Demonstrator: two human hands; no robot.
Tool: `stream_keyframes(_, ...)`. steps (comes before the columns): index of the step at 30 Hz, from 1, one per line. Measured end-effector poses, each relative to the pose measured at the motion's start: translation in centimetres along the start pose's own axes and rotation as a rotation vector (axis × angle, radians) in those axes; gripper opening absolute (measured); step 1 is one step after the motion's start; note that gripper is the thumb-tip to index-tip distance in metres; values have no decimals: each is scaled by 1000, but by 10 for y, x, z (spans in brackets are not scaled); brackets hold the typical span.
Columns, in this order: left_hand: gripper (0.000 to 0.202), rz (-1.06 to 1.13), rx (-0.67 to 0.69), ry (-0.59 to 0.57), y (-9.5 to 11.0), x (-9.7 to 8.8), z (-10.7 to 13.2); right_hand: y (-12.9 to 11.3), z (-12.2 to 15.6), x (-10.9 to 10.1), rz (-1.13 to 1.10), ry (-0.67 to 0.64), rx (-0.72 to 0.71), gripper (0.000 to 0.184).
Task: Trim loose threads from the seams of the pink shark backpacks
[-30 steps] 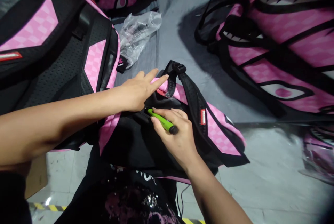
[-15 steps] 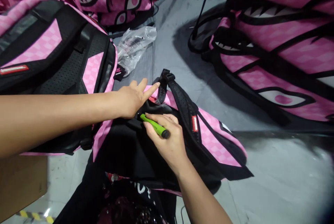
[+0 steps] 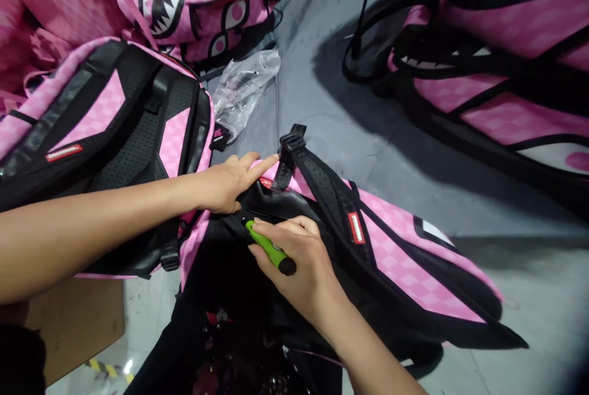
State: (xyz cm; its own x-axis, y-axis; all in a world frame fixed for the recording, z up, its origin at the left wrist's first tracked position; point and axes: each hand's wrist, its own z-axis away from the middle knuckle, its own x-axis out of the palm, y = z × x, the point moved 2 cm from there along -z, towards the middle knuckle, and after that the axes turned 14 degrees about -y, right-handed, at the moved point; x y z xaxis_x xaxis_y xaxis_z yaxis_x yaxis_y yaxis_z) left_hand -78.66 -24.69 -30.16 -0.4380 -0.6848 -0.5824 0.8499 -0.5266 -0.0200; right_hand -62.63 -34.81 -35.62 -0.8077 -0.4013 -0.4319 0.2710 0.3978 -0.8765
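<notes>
A pink-and-black backpack [image 3: 426,287] lies across the lap and the table edge, its black back panel turned up and a black strap [image 3: 317,168] with a buckle along it. My right hand [image 3: 306,266] grips a green marker [image 3: 271,249] with a black end. Its dark tip points at the black panel; whether it touches cannot be made out. My left hand [image 3: 227,185] lies on the backpack's upper edge just beyond the marker tip, fingers stretched out and index finger near the strap buckle. The panel under that palm is hidden.
Another pink-and-black backpack [image 3: 99,116] lies at the left, straps up. Behind my left hand is a crumpled clear plastic bag [image 3: 248,85]. More shark-mouth backpacks [image 3: 519,100] stand at right and far left on the grey table [image 3: 304,64]. A cardboard box [image 3: 83,321] is lower left.
The view has shifted, so the bags sit differently in the picture. The marker and my right hand appear slightly lower, with the marker tilted more steeply. My left hand keeps its place on the backpack.
</notes>
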Motion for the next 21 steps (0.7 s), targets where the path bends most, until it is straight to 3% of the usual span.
stream_keyframes(5, 125, 9, 30, 31, -3, 3, -1, 6, -3, -6, 118, 66, 73, 15)
stream_keyframes(12, 118, -38, -5, 48, 1, 0, 0, 4, -15, 2, 73, 14, 54, 13)
stream_keyframes(16, 117, -11, -32, 50, 5, -1, 1, 7, -1, -12, 193, 92, 89, 13)
stream_keyframes(21, 115, 27, -29, 79, 6, 1, 2, 7, 18, -31, 196, 88, 119, 16)
